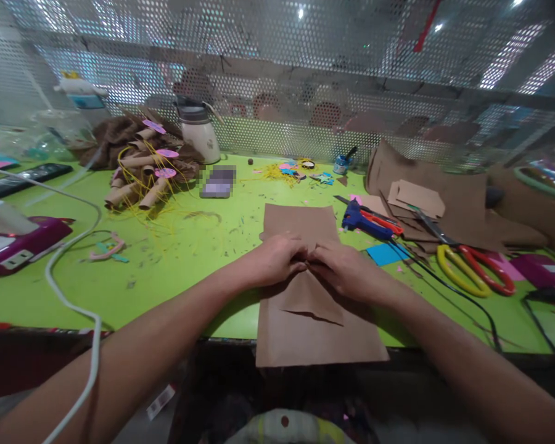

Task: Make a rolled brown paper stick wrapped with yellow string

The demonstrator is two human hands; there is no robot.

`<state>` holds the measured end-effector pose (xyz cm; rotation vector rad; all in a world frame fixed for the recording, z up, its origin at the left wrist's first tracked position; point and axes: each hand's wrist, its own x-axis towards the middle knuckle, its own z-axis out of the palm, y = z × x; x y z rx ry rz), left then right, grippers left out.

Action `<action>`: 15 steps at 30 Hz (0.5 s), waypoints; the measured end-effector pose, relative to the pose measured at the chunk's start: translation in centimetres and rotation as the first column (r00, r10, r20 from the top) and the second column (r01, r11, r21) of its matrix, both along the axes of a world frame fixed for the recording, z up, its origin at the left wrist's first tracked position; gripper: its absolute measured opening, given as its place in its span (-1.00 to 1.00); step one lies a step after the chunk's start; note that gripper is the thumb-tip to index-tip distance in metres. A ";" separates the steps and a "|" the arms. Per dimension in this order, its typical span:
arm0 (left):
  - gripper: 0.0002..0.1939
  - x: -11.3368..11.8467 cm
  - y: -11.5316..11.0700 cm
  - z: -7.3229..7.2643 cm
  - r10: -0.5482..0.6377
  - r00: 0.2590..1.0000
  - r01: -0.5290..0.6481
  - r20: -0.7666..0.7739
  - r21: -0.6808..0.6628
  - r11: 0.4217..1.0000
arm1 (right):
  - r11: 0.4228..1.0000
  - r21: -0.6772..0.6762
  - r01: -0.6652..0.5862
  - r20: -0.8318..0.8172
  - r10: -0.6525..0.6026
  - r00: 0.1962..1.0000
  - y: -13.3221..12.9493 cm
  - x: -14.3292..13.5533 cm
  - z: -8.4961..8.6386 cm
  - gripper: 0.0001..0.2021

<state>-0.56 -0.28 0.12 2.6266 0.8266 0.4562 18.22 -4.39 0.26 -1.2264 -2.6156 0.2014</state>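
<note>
A large sheet of brown paper (300, 345) lies on the green table in front of me, its near end jutting past the table edge. On top of it is a smaller piece of brown paper (312, 296), its near edge lifted. My left hand (280, 256) and my right hand (340, 265) meet over the middle, fingertips close together, pinching the smaller piece. The fingers cover the spot where they grip, so any fold there is hidden.
To the right lie a blue glue gun (365, 219), scissors (467, 268) with yellow and red handles, a blue paper square (388, 253) and stacked brown paper (457, 197). Paper rolls (150, 194) with yellow strings, a phone (217, 182) and a white cable (58, 290) are left.
</note>
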 end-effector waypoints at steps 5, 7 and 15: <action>-0.87 0.0 0.1 0.3 -0.009 1.000 0.008 -0.013 -0.022 1.000 | 0.999 0.043 -0.026 0.068 0.023 0.997 0.0 0.2 0.1 -0.82; -0.86 0.0 0.0 0.4 -0.009 1.000 0.009 -0.023 -0.011 1.000 | 1.000 0.015 -0.024 0.080 0.023 0.997 -0.1 0.5 0.3 -0.83; -0.83 -0.7 0.1 0.4 -0.037 0.999 0.035 -0.031 -0.047 0.998 | 0.988 -0.147 -0.042 0.067 0.052 0.996 -0.1 1.7 1.0 -0.88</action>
